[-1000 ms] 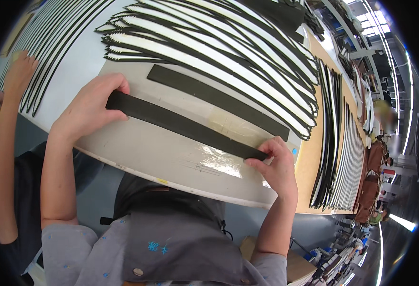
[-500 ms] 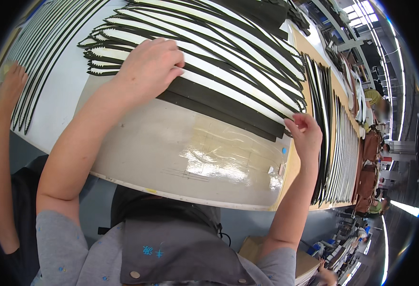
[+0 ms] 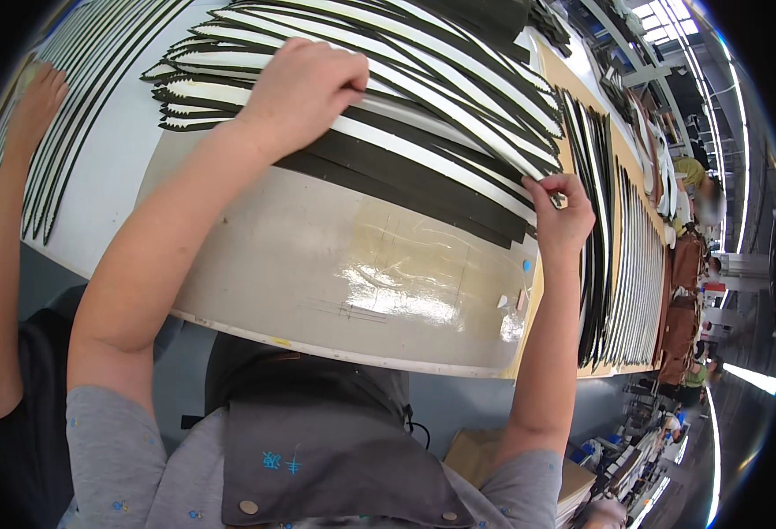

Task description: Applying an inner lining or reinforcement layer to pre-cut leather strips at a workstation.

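Long white strips with black notched edges (image 3: 256, 37) lie heaped across the table before me. My left hand (image 3: 304, 95) is closed on one strip near its middle, over the front of the heap. A slightly blurred length of this strip (image 3: 423, 117) runs toward my right hand (image 3: 566, 212), whose thumb and fingers pinch its right end. Nearer to me lie flat dark strips (image 3: 388, 181), overlapping each other along the front of the heap. Under them is a grey work mat (image 3: 256, 247) with a shiny clear patch.
To the right, more strips (image 3: 639, 273) stand in rows on a tan board (image 3: 613, 220). At far left a co-worker's hand (image 3: 42, 95) rests by another row of strips (image 3: 97, 115). A small blue dot (image 3: 526, 265) and scraps lie near the mat's right edge.
Both my hands have moved away from me, the left also a little rightward. A strip is now raised between them. The co-worker's hand has shifted slightly up and right.
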Motion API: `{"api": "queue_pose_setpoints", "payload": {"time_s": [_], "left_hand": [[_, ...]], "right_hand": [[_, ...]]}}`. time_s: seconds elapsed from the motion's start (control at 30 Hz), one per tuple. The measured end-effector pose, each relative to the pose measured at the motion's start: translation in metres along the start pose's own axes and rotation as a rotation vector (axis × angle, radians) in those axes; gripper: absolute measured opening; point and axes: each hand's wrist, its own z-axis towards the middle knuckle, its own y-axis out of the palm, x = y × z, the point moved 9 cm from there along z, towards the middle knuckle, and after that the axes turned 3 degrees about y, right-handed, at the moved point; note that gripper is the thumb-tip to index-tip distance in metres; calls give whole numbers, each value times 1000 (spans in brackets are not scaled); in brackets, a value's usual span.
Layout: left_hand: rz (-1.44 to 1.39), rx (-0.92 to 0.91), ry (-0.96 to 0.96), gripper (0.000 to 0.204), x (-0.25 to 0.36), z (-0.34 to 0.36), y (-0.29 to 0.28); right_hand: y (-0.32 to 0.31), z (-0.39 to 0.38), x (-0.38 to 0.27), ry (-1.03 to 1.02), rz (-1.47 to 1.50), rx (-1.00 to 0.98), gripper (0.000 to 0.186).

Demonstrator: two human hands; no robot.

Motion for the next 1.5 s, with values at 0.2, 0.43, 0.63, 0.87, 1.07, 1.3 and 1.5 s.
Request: {"api": "queue_pose_setpoints", "payload": {"time_s": [0.2,0.43,0.63,0.87,1.07,1.3,1.5], "left_hand": [[-155,219,-12,10,34,4,-97],[-376,-598,-549,10,-10,-100,-52],[-229,-359,-530,11,-29,-145,-62],[-392,-330,-114,14,96,-91,-17],[-395,-472,278,40,185,-84,48],[-265,-441,401,38,206,-68,82],[-345,-465,387,39,217,-58,98]], "right_hand": [[-55,-9,-14,206,390,28,16],[9,-104,-57,212,379,-627,26],[-35,-122,-40,42,124,-285,33],[-57,-166,17,290,110,-92,31],[-35,-164,6,229,20,-124,25],[-54,-177,0,150,-134,-112,17],[-73,-193,19,217,-149,-39,18]]}}
